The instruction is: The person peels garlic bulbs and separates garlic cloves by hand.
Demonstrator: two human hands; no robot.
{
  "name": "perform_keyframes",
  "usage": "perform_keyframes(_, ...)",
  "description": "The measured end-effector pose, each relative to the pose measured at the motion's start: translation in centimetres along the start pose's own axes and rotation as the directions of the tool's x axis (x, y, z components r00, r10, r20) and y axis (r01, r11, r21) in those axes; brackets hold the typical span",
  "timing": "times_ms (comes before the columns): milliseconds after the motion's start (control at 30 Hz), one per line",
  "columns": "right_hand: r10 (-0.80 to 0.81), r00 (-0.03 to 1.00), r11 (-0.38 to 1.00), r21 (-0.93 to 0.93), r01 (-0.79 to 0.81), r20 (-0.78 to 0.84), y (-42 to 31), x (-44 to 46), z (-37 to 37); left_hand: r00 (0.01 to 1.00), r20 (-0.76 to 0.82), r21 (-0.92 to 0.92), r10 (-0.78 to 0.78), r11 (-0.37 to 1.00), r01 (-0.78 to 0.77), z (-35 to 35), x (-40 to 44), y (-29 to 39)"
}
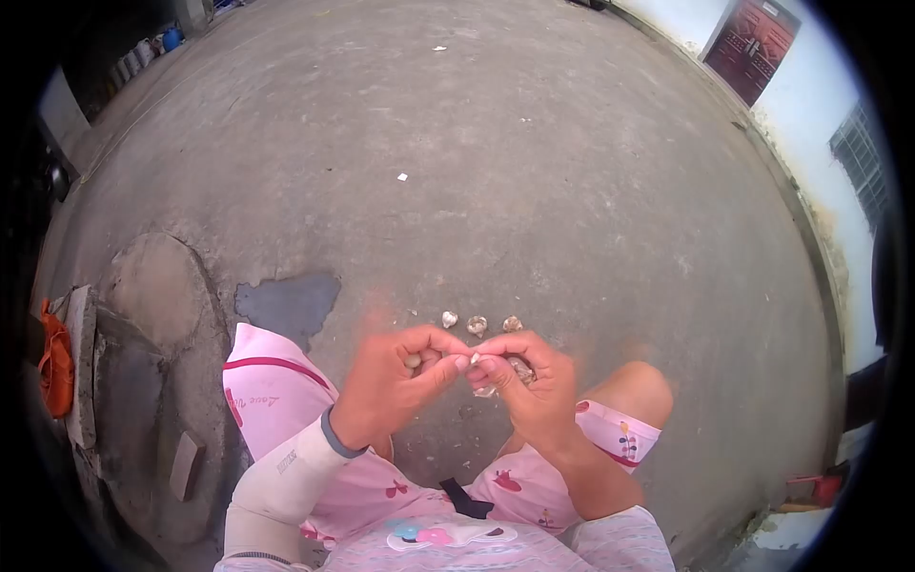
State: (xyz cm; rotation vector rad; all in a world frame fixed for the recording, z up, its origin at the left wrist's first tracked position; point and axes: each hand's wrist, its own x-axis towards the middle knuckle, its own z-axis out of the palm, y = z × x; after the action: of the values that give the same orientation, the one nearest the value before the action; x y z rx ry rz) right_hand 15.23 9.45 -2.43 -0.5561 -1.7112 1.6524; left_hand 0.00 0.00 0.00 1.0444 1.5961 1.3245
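White garlic clove (pixel 475 358) sits narrowly pinched between left hand (pixel 396 367) and right hand (pixel 545 386), garlic bulbs (pixel 477 326) on the ground (pixel 572 210) beyond, a seeming peeling step that calls for light, steady fingertips.

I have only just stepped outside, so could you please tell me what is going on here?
A person's left hand and right hand meet, pinching a small pale piece between their fingertips. Another pale piece sits in the left hand's curled fingers. Three whitish-brown bulbs, which look like garlic, lie in a row on the concrete ground just beyond the hands.
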Motion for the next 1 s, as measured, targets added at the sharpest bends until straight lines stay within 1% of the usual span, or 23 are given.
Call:
perform_keyframes(33, 0.021, 1.000, 1.000, -0.016, -0.021, 0.011, 0.7, -0.3, 0.0, 1.000, 0.020, 0.024, -0.015, 1.000, 0.015, 0.0, -0.1, -1.1)
perform_keyframes(67, -0.050, 0.998, 0.993, -0.106, 0.052, 0.026, 1.7, -0.4, -0.2, 0.999, 0.036, 0.029, -0.018, 0.999, 0.017, -0.1, 0.2, -2.1)
perform_keyframes(100, -0.194, 0.980, 0.958, -0.206, 0.200, 0.051, -0.9, 1.8, -0.7, 0.998, 0.042, 0.052, 0.053, 0.997, -0.056, -0.7, 1.6, 1.0)
perform_keyframes(133, -0.232, 0.970, 0.930, -0.277, 0.242, 0.067, -1.0, 1.6, -0.5, 0.998, 0.060, 0.061, 0.017, 0.998, -0.021, -0.9, 1.2, 1.1)
perform_keyframes(233, -0.214, 0.975, 0.933, -0.284, 0.222, 0.059, -1.7, 0.6, -0.5, 0.997, 0.074, 0.030, -0.003, 1.000, 0.001, -0.3, 0.5, 0.7)
perform_keyframes(333, -0.251, 0.966, 0.911, -0.322, 0.257, 0.062, -1.5, 0.5, -0.3, 0.999, 0.034, 0.059, 0.006, 0.998, -0.008, 0.3, 0.5, 0.7)
perform_keyframes(433, -0.232, 0.972, 0.918, -0.324, 0.231, 0.035, -1.4, 0.3, -0.1, 0.998, 0.045, 0.006, 0.040, 0.999, -0.040, 0.4, 0.6, 0.1)
perform_keyframes(533, -0.111, 0.994, 0.976, -0.190, 0.109, 0.000, -1.2, 0.4, 0.0, 0.997, 0.069, -0.090, 0.033, 0.996, -0.027, 0.5, 0.8, 0.1)
perform_keyframes(633, -0.275, 0.960, 0.911, -0.307, 0.277, 0.052, -2.1, 0.7, 0.4, 0.999, 0.047, -0.146, -0.006, 0.989, 0.013, 0.7, 0.6, 0.3)
perform_keyframes(733, -0.284, 0.958, 0.912, -0.296, 0.284, 0.046, -2.7, 0.7, 0.9, 0.998, 0.065, -0.196, 0.023, 0.981, -0.010, 0.7, 0.7, 0.1)
perform_keyframes(833, -0.192, 0.981, 0.963, -0.191, 0.188, 0.000, -1.4, 0.5, 0.5, 0.994, 0.091, -0.283, 0.053, 0.959, -0.026, 0.9, 0.9, 0.5)
perform_keyframes(867, -0.043, 0.999, 0.999, 0.017, 0.043, 0.002, -1.7, 0.4, 0.6, 0.995, 0.095, -0.317, 0.035, 0.949, -0.003, 0.9, 0.8, 0.7)
perform_keyframes(967, 0.143, 0.988, 0.948, 0.278, -0.152, 0.056, -2.5, 0.7, -0.2, 0.983, 0.165, -0.441, -0.084, 0.885, 0.150, -0.2, 0.7, 1.4)
perform_keyframes(1000, 0.151, 0.983, 0.921, 0.347, -0.178, 0.104, -2.3, 0.8, -0.5, 0.991, 0.114, -0.384, -0.069, 0.917, 0.108, -0.2, 0.7, 1.2)
